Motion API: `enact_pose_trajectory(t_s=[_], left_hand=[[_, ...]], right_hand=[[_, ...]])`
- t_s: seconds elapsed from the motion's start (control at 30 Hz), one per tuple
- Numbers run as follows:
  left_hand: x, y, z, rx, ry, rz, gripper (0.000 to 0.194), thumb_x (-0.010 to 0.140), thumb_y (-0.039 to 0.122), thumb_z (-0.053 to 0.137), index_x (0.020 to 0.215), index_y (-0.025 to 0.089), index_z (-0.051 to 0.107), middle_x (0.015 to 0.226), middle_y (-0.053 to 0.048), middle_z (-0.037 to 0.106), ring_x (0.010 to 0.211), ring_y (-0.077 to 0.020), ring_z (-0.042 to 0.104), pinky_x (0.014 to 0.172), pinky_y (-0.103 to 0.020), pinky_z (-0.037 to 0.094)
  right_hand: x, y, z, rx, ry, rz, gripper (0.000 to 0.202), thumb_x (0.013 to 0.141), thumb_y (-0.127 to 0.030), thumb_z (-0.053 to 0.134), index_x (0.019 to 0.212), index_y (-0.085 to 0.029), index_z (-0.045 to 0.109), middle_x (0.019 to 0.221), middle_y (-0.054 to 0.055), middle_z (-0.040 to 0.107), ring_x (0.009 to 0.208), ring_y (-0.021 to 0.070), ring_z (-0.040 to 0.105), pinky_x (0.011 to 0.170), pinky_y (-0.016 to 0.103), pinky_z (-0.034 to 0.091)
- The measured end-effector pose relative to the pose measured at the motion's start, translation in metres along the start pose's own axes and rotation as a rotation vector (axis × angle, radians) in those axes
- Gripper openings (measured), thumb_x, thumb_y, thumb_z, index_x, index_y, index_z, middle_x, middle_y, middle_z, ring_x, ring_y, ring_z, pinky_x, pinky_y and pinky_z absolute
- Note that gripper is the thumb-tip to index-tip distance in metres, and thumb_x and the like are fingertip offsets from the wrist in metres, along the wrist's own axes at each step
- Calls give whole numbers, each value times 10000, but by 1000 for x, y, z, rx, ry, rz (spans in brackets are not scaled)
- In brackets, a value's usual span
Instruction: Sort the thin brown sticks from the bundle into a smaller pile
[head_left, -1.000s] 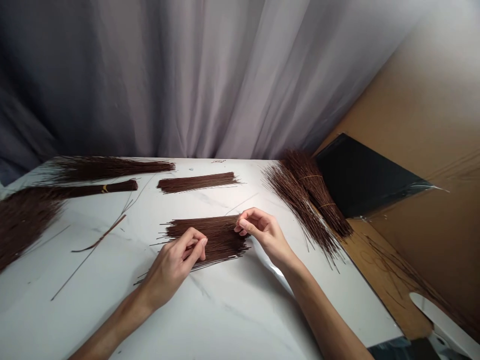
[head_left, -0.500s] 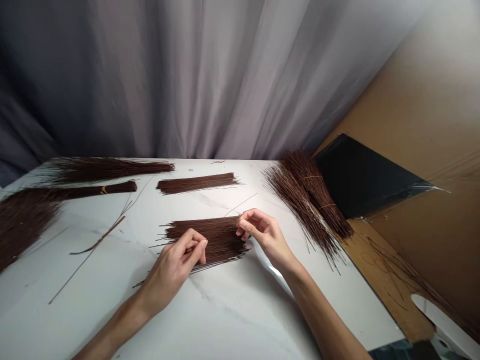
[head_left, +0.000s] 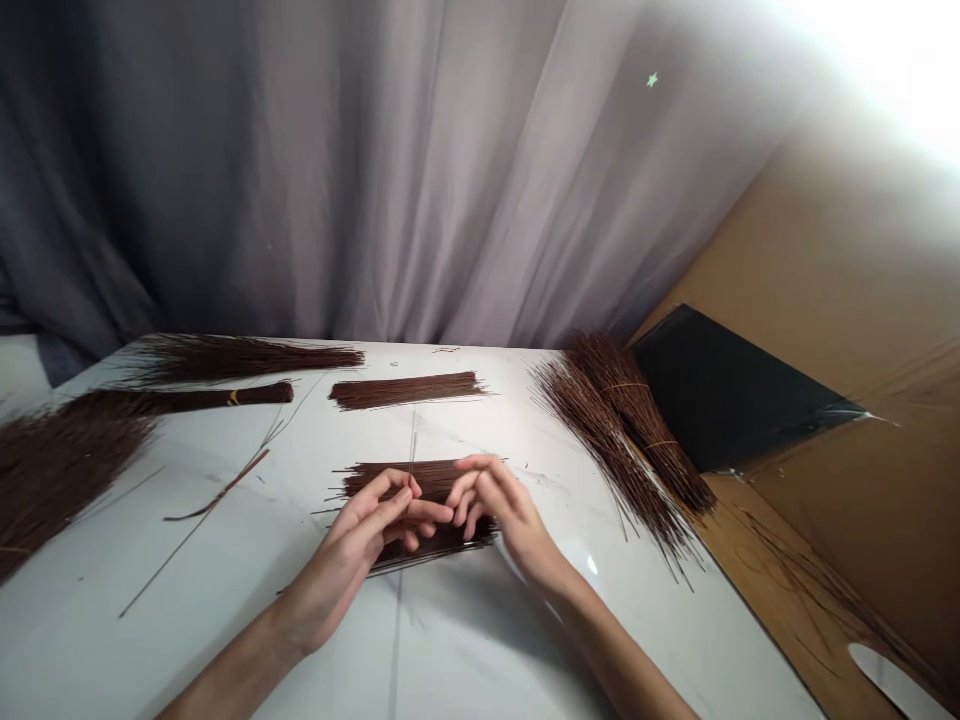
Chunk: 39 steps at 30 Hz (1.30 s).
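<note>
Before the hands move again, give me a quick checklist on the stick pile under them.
1. Left hand over the pile of brown sticks: ok.
2. Right hand over the same pile: ok.
3. Single stick upright between the fingertips: ok; which hand pinches it: cannot tell.
4. Pile lying flat on the white table: ok.
5. Short bundle behind, apart from the pile: ok.

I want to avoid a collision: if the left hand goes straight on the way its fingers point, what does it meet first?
Probably the right hand: the left hand points right toward it, above the flat stick pile; depth is uncertain.
</note>
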<state>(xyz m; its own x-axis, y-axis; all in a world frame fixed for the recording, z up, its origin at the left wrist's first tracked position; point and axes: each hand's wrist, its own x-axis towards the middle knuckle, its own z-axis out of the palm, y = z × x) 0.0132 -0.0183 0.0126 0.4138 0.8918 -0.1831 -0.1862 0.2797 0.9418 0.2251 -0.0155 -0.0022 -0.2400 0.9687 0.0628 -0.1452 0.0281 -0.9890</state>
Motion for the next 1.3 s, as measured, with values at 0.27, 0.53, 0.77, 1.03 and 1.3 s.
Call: enact_pose_trajectory(t_s=[0.27,0.53,0.77,1.03,1.3], left_hand=[[4,-5,-2,-52,94,90,163,1030,422,541,1070,267,574,1234,-53,636,1203,-214,552,1019,-339,459],[9,-18,-15,795,89,256,159,1032,385,511,1124,283,590,1186,-37,616,1119,-244,545,987,-392,416],[11,-13,-26,1119,-108,292,221,1071,330,396,1010,279,603,1081,-11,643,1030,-239,559,945,-392,410],[15,-23,-34,1155,-105,291,165,1040,326,466,1015,276,622,1101,-16,635,1018,-243,575,904,-379,436],[14,-22,-30,1194,-70,388,187,1038,260,442,941,249,602,1019,-19,641,917,-225,577,824,-362,442]], right_hand=[[-12,2,36,-229,-90,64,333,946,-508,651,1074,-201,638,789,29,730,742,175,662,700,291,499],[-3,-7,-18,-664,308,-147,307,974,-497,580,861,-241,708,765,42,721,680,222,651,648,334,497],[-23,-15,-169,-1355,1014,-149,431,938,-547,496,918,-208,762,762,90,665,716,249,573,649,329,348],[-34,-12,-196,-1389,1079,-91,466,924,-551,469,886,-195,767,766,109,709,728,260,578,638,339,332],[-34,-7,-202,-1257,1033,-151,467,918,-567,480,859,-177,731,837,122,733,733,254,625,701,356,427]])
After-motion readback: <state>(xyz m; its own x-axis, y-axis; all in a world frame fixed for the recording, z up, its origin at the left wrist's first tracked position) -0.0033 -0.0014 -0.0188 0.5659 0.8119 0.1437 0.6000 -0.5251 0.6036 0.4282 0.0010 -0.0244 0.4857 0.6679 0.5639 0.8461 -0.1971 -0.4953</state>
